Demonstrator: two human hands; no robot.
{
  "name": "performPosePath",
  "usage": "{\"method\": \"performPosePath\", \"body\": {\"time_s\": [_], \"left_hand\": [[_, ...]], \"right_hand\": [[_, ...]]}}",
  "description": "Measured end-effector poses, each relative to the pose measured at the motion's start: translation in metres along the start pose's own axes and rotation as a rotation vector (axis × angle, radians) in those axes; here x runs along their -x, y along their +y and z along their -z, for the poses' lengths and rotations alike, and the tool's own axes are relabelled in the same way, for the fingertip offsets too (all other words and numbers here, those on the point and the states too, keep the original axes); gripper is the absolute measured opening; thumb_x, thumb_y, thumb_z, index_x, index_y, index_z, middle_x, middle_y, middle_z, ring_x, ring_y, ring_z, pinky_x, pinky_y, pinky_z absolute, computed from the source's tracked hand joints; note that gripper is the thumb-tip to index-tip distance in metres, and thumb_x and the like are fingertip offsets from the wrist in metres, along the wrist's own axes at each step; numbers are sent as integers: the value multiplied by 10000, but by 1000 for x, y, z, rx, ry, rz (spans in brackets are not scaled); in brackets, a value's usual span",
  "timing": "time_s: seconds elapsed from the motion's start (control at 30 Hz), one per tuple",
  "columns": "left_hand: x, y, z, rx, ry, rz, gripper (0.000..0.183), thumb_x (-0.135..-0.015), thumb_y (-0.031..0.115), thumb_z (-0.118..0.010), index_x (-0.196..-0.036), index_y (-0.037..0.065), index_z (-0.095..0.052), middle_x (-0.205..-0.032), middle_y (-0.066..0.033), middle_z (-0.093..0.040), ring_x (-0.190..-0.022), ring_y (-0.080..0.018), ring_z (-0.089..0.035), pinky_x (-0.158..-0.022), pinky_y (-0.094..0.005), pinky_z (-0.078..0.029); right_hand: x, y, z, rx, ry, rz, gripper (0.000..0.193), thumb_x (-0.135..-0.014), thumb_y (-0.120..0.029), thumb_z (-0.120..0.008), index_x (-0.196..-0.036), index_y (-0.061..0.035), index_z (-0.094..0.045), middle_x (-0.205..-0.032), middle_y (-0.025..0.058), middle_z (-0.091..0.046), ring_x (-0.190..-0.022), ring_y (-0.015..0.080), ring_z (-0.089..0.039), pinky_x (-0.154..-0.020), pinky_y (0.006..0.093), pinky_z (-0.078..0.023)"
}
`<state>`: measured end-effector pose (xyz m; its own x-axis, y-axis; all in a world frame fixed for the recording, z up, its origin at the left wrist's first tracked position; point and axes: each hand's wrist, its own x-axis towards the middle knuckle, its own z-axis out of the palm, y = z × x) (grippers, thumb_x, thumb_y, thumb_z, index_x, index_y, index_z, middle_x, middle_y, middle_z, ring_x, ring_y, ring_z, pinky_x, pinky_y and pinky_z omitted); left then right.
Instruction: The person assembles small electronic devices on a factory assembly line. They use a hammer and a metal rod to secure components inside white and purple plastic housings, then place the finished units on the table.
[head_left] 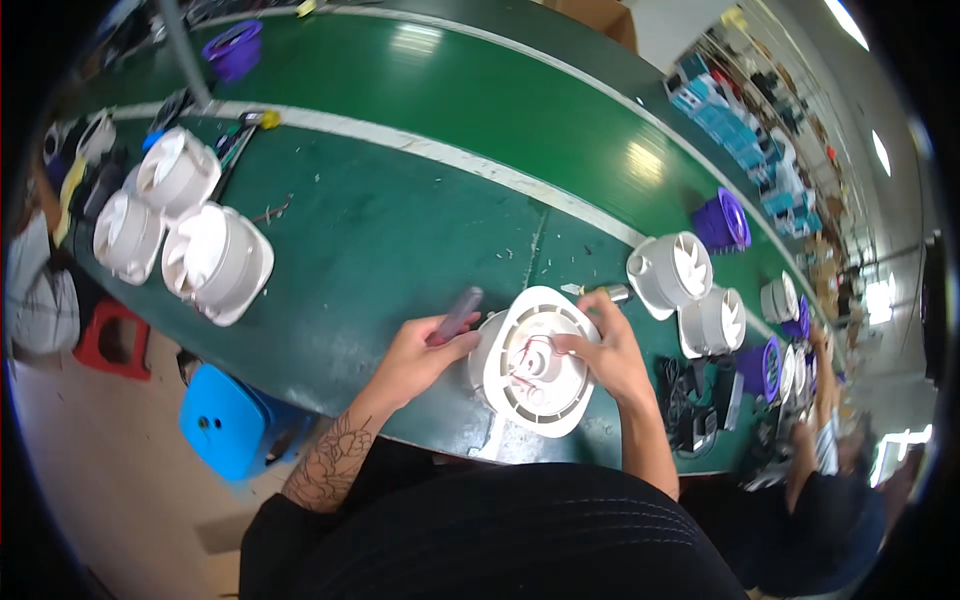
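A white round fan housing [570, 390] is tilted up in front of me, its inside showing a central hub with thin red wires around it. My right hand [612, 350] grips its right rim, thumb reaching in beside the hub. At the left side of the housing is my left hand [425, 350], thumb against the wall. The same hand has its fingers closed round a dark purplish handle [460, 315]; its working end cannot be made out. Just past the housing lies a screwdriver [617, 294], near my right fingers.
Several white fan units stand at the left [215, 260] and right [695, 270] of the green table. Black adapters with cables [700, 420] lie at right. Purple pots [722, 220] stand on the green belt. A blue stool [225, 420] is at lower left; a person works at far right.
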<state>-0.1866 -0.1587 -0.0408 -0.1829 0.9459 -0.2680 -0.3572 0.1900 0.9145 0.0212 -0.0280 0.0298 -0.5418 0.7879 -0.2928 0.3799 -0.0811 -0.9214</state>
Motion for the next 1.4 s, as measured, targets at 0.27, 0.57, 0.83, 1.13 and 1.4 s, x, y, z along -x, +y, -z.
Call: {"method": "performPosePath", "body": {"time_s": [0.27, 0.57, 0.83, 1.13, 1.4], "left_hand": [[0, 0, -11, 34, -65, -14, 395, -841, 250, -717, -1145, 10, -639, -820, 23, -602, -733, -52, -520, -646, -222, -425], [1, 16, -20, -128, -47, -144, 312, -802, 235, -770, -934, 4, -607, -757, 40, -527, -687, -33, -455, -604, -210, -390], [-8, 24, -26, -180, -388, -133, 443, -742, 212, -820, -1036, 17, -553, -815, 22, -523, -721, -63, -459, -654, -238, -405], [3, 33, -34, -258, -277, -252, 552, -704, 157, -821, -1155, 6, -542, -933, -56, -645, -854, -77, -565, -777, -264, -473], [-8, 30, -36, -146, -138, -344, 512, -695, 62, -807, -1130, -13, -548, -991, -56, -635, -894, -96, -603, -784, -254, -506]], "right_hand": [[17, 35, 10, -229, 199, 146, 347, -788, 53, -663, -1040, -37, -442, -932, 121, -629, -785, 156, -633, -684, 262, -530], [29, 50, 15, -484, 98, 346, 381, -749, 17, -693, -1002, -73, -423, -1092, 195, -597, -839, 180, -625, -701, 260, -527], [13, 60, 26, -336, -34, 544, 465, -693, -42, -790, -931, -104, -396, -1095, 203, -620, -1176, 348, -527, -1001, 459, -418], [28, 20, 32, 337, -111, 768, 358, -572, -120, -757, -894, 7, -662, -893, 121, -629, -824, 281, -579, -758, 376, -455], [13, 1, 38, 241, -241, 727, 318, -578, -107, -785, -840, 10, -647, -890, 142, -680, -779, 276, -591, -699, 372, -467]]}}
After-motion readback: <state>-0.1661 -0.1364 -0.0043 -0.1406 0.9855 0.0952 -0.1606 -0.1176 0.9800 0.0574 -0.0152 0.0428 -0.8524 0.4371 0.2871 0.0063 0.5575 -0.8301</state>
